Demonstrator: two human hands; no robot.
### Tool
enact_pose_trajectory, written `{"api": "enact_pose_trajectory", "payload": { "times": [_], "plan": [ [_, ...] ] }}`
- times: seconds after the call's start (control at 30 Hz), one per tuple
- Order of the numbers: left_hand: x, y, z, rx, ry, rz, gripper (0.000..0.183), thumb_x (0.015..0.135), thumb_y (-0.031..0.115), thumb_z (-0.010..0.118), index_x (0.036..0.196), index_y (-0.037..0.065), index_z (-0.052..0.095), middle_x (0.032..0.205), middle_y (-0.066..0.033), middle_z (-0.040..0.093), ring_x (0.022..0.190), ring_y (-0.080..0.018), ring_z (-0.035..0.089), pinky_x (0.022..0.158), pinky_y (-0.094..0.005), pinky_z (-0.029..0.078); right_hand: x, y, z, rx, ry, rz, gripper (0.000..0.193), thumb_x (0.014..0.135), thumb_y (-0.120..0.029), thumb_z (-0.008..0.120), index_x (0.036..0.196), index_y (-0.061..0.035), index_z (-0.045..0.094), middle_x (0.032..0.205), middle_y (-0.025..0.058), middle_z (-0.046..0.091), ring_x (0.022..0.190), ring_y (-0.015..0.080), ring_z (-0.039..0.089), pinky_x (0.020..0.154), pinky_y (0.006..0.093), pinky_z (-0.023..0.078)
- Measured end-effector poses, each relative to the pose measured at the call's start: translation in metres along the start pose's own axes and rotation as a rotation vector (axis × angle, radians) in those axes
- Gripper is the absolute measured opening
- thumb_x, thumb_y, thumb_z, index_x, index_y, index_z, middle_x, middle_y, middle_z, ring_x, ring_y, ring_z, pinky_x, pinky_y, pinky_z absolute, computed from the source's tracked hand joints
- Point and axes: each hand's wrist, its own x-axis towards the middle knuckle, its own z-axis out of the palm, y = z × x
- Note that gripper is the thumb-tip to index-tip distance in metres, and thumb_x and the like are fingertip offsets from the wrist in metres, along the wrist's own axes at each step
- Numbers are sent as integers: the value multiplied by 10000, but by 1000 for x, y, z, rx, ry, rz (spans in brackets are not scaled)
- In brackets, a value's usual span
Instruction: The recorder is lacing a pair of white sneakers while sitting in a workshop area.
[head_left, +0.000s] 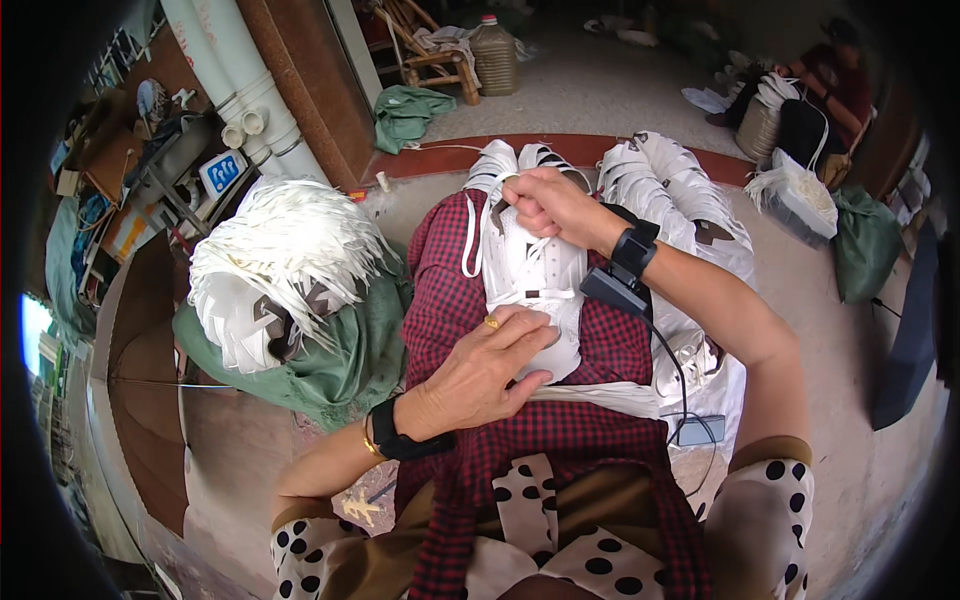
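Note:
A white shoe upper [530, 270] lies on a red checked cloth [445, 300] over my lap. My left hand [485, 370] presses flat on its near end, fingers spread; a ring is on one finger. My right hand [555, 205] is closed at the far end, pinching a white lace [470, 240] that loops down the left side of the upper. Both wrists carry black bands, and a small black device [617, 290] with a cable hangs from the right one.
A heap of white shoe pieces [285, 265] rests on a green sack [330, 365] at my left. More white uppers [665, 175] are stacked beyond my lap. A seated person [820, 90] works at the far right beside a basket of pieces. White pipes [235, 70] stand at upper left.

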Motion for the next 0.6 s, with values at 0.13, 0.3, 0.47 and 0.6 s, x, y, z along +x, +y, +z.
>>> {"api": "enact_pose_trajectory", "payload": {
  "times": [0.13, 0.3, 0.47, 0.6],
  "plan": [
    [-1, -9, 8, 134, -195, 59, 499, 786, 75, 718, 1246, -46, 568, 1280, -157, 540, 1163, -329, 521, 1006, -405, 458, 27, -33, 5, -846, 204, -394, 250, 956, -180, 459, 792, -13, 546, 569, 14, 445, 487, 127, 422, 465, 314, 324],
    [-1, -18, 9, 145, -247, 86, 488, 787, 68, 720, 1238, -53, 578, 1272, -154, 545, 1158, -325, 520, 1011, -387, 449, 81, -78, 8, -1166, 220, -801, 364, 929, -287, 439, 798, 38, 539, 706, 182, 546, 659, 283, 517, 666, 422, 434],
    [3, -31, 0, -154, -78, 87, 317, 813, 50, 729, 1118, -3, 660, 1077, -132, 644, 1021, -275, 612, 909, -355, 513, 58, -77, 14, -898, 275, -595, 340, 940, -266, 455, 764, 12, 544, 587, 69, 479, 516, 182, 439, 518, 348, 377],
    [18, -49, -2, -359, 263, -316, 168, 843, 25, 724, 993, -15, 659, 830, -88, 668, 694, -118, 648, 606, -247, 548, 13, -86, 26, -427, 157, -342, 273, 964, -244, 471, 789, -43, 531, 563, -71, 352, 474, 38, 310, 425, 246, 226]
  ]
}}
